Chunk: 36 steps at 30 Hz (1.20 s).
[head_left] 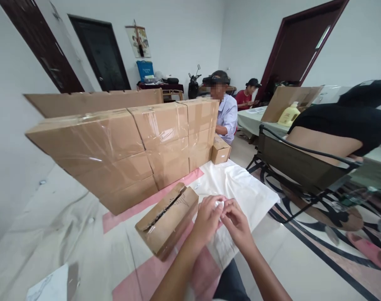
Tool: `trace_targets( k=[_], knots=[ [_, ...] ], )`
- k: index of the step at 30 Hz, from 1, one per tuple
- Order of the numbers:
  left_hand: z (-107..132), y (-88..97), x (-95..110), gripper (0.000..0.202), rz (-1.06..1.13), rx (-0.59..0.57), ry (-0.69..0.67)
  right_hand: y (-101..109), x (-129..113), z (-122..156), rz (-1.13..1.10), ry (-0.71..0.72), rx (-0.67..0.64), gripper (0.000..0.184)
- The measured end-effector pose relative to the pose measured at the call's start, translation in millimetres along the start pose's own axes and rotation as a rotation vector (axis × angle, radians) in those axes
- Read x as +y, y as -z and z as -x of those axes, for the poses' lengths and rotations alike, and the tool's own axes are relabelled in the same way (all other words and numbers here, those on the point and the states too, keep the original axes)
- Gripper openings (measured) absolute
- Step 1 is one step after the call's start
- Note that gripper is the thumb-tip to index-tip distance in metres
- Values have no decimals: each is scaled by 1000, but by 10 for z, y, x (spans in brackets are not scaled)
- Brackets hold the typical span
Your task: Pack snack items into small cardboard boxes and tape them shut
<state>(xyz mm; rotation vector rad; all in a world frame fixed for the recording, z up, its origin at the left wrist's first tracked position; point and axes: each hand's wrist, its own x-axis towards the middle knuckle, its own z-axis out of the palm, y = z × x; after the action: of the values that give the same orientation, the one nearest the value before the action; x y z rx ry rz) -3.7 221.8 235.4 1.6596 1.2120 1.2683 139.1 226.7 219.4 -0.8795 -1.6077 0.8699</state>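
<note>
My left hand (208, 217) and my right hand (235, 215) meet over the front edge of the covered table. Between their fingertips is a small white object (219, 203), mostly hidden, whose kind I cannot make out. Both hands have their fingers pinched around it. Just left of my left hand lies a long brown cardboard box (168, 219), its top flaps nearly closed with a dark narrow gap along the seam.
Stacked taped cartons (143, 146) form a wall across the table. Beyond it stands a small carton (221, 150) beside a seated person (228, 117). To the right, another person sits in a folding chair (297, 163). A white marbled piece (49, 286) lies at lower left.
</note>
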Motion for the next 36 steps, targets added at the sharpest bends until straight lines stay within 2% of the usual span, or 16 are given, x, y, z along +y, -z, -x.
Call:
trace_targets(
  k=[2,6,9,15,20,27,32,36],
  knots=[
    [151,228,159,32,23,-71,56,-84,-132,26,-68,16,-125,24],
    [481,552,198,32,37,-25,185,-326,-274,109,-188,-27,-355,21],
    [727,678,160,36,72,20,275,-508,-292,140,-233,-43,-440,24],
    [1028,863,208,36,65,46,318,-703,-360,75,-307,-30,-559,27],
    [1057,960,212,38,257,37,377,-725,-454,39,-337,-3,-651,22],
    [1013,1027,383,47,389,-10,467,-655,-551,36,-266,-11,-726,12],
    [1046,1036,394,45,340,3,459,-608,-646,24,-184,-17,-760,8],
    [1106,998,432,39,102,72,398,-589,-724,9,-123,-9,-753,11]
  ],
)
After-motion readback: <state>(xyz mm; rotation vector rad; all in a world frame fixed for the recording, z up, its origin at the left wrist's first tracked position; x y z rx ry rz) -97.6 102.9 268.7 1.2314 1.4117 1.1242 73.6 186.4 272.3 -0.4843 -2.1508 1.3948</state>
